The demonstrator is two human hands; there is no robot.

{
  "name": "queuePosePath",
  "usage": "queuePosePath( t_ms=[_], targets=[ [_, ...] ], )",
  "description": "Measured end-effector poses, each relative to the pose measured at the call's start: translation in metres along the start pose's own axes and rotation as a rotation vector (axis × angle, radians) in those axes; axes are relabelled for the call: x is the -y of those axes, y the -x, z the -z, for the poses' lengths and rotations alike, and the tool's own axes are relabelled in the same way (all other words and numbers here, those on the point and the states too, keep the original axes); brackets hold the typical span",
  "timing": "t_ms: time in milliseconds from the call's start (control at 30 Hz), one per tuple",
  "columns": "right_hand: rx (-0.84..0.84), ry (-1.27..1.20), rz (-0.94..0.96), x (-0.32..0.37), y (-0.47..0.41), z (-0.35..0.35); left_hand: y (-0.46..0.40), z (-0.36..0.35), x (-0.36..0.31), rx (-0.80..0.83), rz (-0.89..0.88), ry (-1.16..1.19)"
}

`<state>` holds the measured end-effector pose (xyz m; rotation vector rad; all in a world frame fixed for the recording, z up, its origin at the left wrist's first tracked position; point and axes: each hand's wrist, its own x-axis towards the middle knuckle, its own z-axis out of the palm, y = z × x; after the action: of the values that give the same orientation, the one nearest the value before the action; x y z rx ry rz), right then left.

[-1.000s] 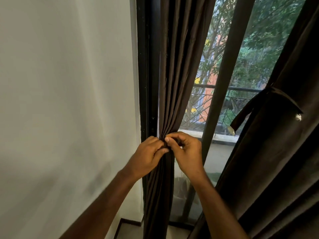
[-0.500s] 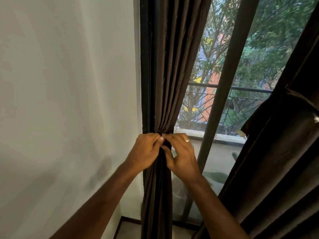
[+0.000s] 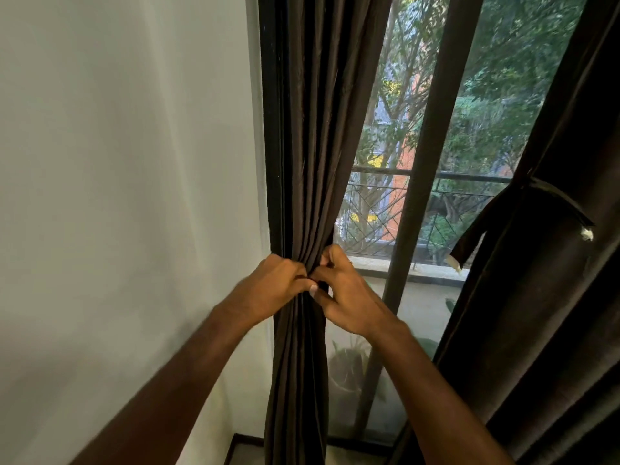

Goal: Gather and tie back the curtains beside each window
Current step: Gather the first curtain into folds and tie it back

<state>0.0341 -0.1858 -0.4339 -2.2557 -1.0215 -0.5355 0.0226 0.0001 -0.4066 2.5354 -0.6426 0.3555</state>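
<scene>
Our left hand (image 3: 275, 290) and right hand (image 3: 345, 297) pinch the gathered curtain (image 3: 312, 146) at its waist, each grip cinching it for tying.

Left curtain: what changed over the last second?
Little. Both hands, left hand and right hand, stay pinched together at the gathered waist of the left curtain; only the fingers reworked slightly. Nothing let go. The right curtain remains tied.

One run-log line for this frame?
stage: tying | left hand: grips left curtain | right hand: pinches it | right curtain: tied
</scene>
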Motion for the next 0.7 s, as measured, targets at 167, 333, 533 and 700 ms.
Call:
queuePosePath(
  t_ms=[167, 333, 533, 700],
  targets=[
    [0.09, 0.031, -0.065, -0.006, 0.001, 0.005, 0.008, -0.01, 0.001, -0.143, -0.144, 0.074],
    [0.179, 0.027, -0.114, -0.007, -0.002, 0.014, 0.014, -0.017, 0.005, -0.231, -0.072, 0.127],
    [-0.315, -0.071, -0.363, -0.006, 0.006, -0.002, 0.012, -0.024, -0.001, -0.293, 0.03, 0.059],
    [-0.116, -0.345, -0.393, 0.0, 0.021, -0.014, 0.006, -0.022, -0.008, -0.226, 0.125, 0.181]
  ],
)
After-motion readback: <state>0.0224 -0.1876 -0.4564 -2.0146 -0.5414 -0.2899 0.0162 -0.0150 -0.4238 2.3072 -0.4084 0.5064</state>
